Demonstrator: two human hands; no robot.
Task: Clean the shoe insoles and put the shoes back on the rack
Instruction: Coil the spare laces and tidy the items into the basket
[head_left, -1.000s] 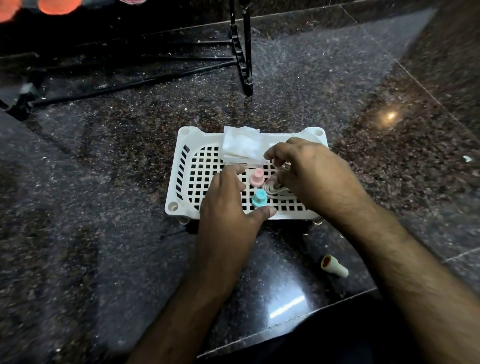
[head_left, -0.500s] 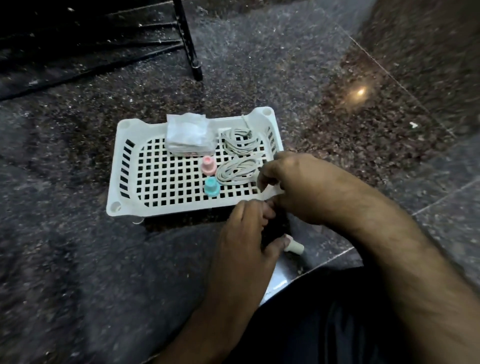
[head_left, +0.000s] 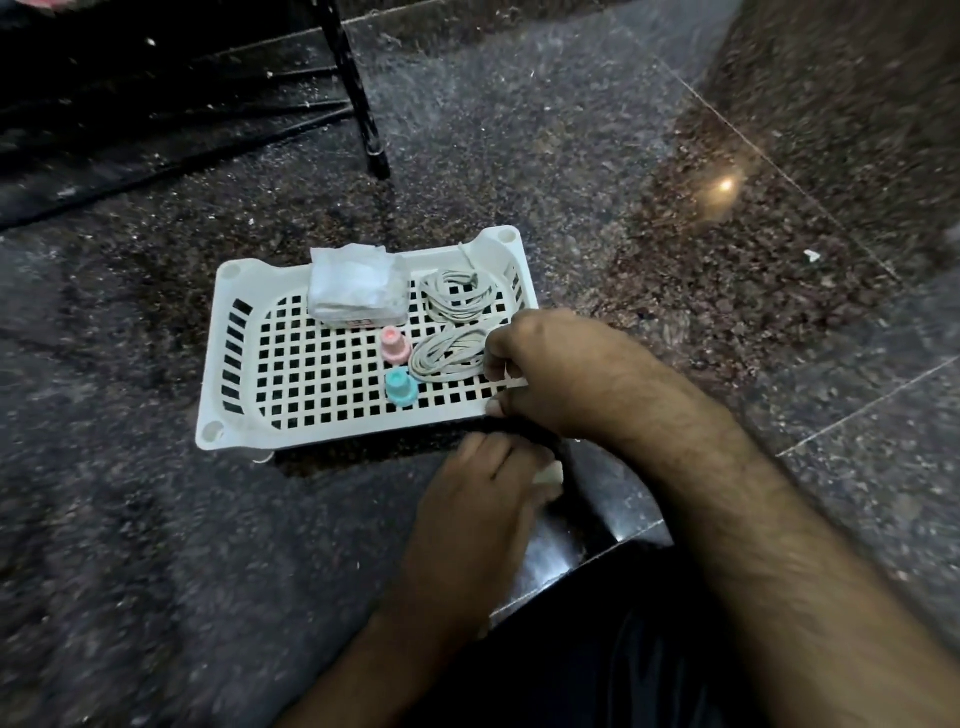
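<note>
No shoe or insole is in view. A white plastic basket sits on the dark granite floor. It holds a tissue pack, two coils of grey shoelace, a pink cap and a teal cap. My right hand grips the basket's near right corner, fingers curled over the rim. My left hand is on the floor just in front of the basket. Its fingertips pinch a small cream cap, which is blurred and mostly hidden.
The black metal shoe rack stands at the top left, one leg ending on the floor behind the basket. My dark-clothed leg fills the bottom middle. A small white scrap lies at the right.
My right hand left the laces and took the basket's near right corner. My left hand came off the basket's front and dropped to the cream cap on the floor.
</note>
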